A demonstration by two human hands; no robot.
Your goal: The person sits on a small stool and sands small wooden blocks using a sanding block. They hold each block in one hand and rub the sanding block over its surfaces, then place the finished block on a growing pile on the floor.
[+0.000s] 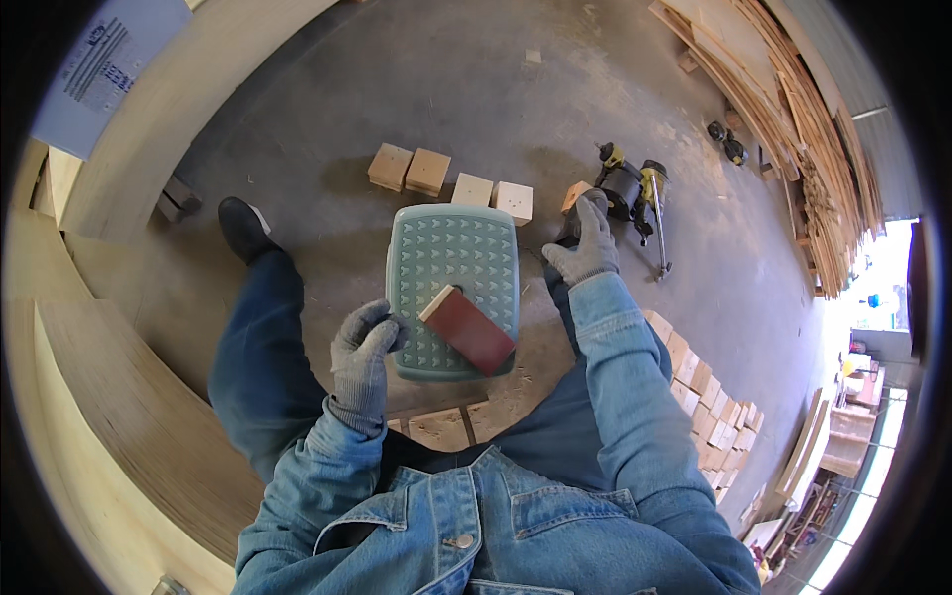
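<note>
Between my legs stands a pale green plastic stool [454,260] with a studded top. A wooden block with a reddish-brown face [470,332] and a pale end lies slantwise on it. My left hand [361,359], in a grey knit glove, is beside the stool's left edge with its fingers curled against the thumb; whatever they hold, if anything, I cannot make out. Past the stool's right side, my right hand [587,250], gloved too, reaches forward over my right leg, fingers stretched and thumb apart. Just beyond its fingertips sits a wooden block [574,195] on the floor.
Several square wooden blocks [426,172] stand in a row beyond the stool. Black-and-yellow nail guns [635,188] lie on the floor at the right. A stack of blocks [709,407] is by my right leg. Long boards [149,416] line the left; timber strips [803,129] lie far right.
</note>
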